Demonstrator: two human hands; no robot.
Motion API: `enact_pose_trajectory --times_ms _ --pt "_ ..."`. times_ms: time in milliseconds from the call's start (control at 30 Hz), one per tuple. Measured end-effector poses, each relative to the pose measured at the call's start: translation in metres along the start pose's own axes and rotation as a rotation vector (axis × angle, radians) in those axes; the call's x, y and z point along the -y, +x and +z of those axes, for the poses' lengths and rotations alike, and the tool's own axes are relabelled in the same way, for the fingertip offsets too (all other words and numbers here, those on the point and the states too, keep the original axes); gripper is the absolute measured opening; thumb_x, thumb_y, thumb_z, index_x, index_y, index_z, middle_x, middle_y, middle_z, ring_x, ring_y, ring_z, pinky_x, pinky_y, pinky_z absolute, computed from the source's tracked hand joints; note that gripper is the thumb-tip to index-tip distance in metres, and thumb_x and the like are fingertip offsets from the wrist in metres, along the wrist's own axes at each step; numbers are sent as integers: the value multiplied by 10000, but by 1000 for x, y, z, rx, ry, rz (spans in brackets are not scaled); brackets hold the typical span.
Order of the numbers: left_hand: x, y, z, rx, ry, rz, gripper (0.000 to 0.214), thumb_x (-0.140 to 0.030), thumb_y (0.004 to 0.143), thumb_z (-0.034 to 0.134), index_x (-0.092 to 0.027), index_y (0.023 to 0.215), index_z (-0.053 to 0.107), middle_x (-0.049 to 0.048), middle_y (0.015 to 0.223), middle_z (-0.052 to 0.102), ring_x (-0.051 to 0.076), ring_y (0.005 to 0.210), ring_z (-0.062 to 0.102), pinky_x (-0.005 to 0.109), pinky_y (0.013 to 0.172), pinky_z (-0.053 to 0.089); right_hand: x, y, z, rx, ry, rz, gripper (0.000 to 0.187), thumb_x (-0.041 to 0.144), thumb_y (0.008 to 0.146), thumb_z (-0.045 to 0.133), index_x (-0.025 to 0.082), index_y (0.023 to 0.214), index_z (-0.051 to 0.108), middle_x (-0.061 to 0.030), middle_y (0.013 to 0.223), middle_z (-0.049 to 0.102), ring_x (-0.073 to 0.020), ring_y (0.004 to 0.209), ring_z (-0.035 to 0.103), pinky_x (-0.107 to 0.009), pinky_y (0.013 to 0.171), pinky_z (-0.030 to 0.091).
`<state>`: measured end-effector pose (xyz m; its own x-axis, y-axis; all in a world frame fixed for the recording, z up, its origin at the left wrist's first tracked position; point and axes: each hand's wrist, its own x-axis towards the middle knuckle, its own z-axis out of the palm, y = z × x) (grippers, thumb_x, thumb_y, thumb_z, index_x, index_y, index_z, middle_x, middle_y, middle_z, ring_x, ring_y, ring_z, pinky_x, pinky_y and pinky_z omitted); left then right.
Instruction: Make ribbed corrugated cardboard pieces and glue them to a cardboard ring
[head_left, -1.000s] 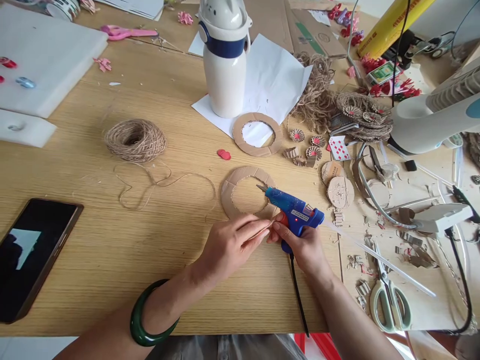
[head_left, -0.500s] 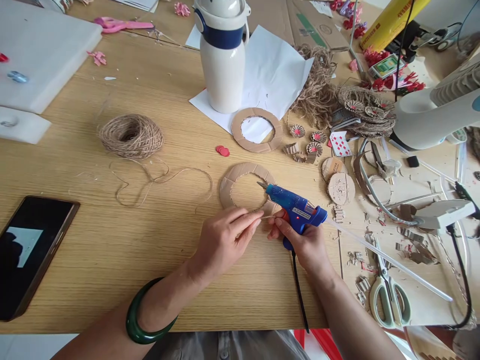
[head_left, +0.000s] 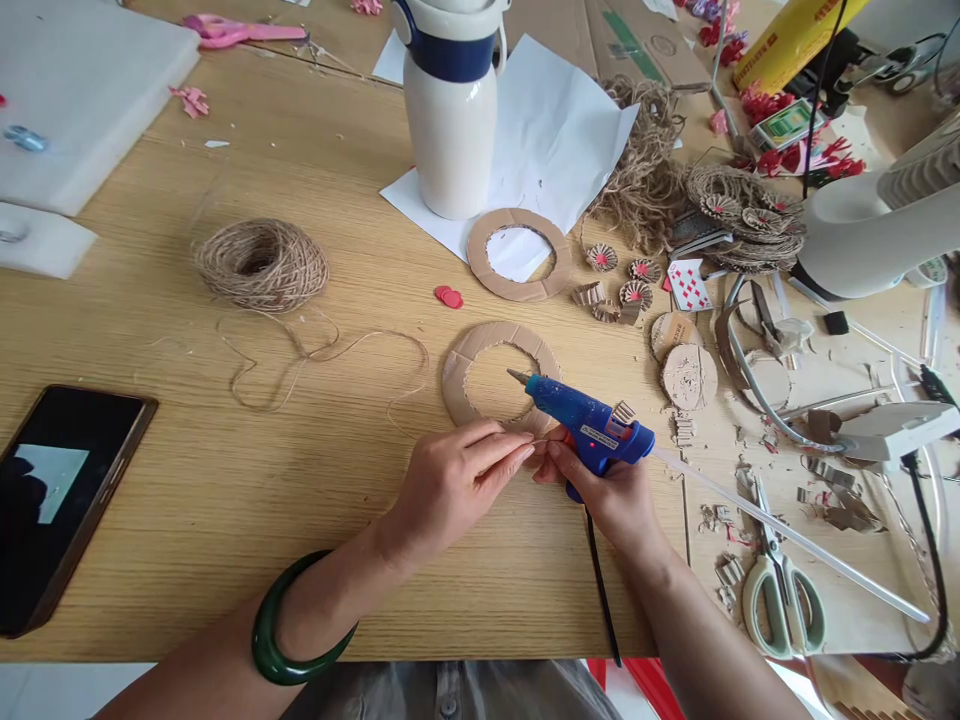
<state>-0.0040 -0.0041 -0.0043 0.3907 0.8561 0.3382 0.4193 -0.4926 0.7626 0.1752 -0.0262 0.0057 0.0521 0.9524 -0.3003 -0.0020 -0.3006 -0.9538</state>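
My right hand (head_left: 611,490) is wrapped round a blue glue gun (head_left: 581,415), its nozzle pointing up and left over a cardboard ring (head_left: 459,375). A clear glue stick (head_left: 795,540) juts from the gun's back. With thumb and fingers pinched, my left hand (head_left: 457,475) holds the end of a thin twine (head_left: 541,440), which also reaches the fingertips of my right hand. The twine trails on the table toward a ball of jute twine (head_left: 261,265) at the left. Both hands are just in front of the ring, whose near edge they partly hide.
A second cardboard ring (head_left: 480,270) overlaps white paper beside a white bottle (head_left: 451,130). Small red discs (head_left: 448,296) lie nearby. At the right are scissors (head_left: 780,590), cardboard circles (head_left: 688,377), scraps and a white power strip (head_left: 904,430). A phone (head_left: 64,500) lies at left.
My left fingers have come slightly closer to my right fingertips along the twine. The glue gun's nozzle has shifted a little left and down. The view has moved slightly.
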Motion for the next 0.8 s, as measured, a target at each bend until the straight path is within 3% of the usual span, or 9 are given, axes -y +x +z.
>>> enact_pose_trajectory --times_ms 133,300,400,533,800 --pt "4 3 -5 -34 0 -93 113 -198 930 637 -180 960 745 -4 757 710 77 647 644 174 600 484 8 -2 -9 -57 -4 32 233 408 863 699 181 888 656 -13 637 672 -141 534 630 -268 533 520" --pt "13 4 -11 -15 126 -66 149 -205 947 609 -176 980 751 9 794 729 90 661 659 188 595 492 21 -8 -35 -30 -122 -21 259 424 919 636 175 849 658 20 538 557 -104 425 495 -244 405 401" --pt "15 2 -11 37 145 -9 168 -197 947 608 -160 1027 751 18 801 730 93 646 665 191 583 503 24 -13 -44 -11 -171 -58 229 402 928 629 184 867 661 18 558 552 -108 440 499 -244 395 403" --pt "16 0 -9 104 111 33 183 -193 944 613 -181 1069 746 18 853 752 101 696 691 193 627 537 24 -14 -44 28 -232 -6 281 441 909 639 168 846 663 15 555 547 -94 403 486 -231 365 410" --pt "19 -1 -10 93 158 20 161 -160 942 602 -168 1031 736 24 871 757 111 719 704 205 664 557 34 -20 -58 127 -276 106 335 503 879 656 174 818 677 -25 602 610 -103 407 510 -230 345 443"
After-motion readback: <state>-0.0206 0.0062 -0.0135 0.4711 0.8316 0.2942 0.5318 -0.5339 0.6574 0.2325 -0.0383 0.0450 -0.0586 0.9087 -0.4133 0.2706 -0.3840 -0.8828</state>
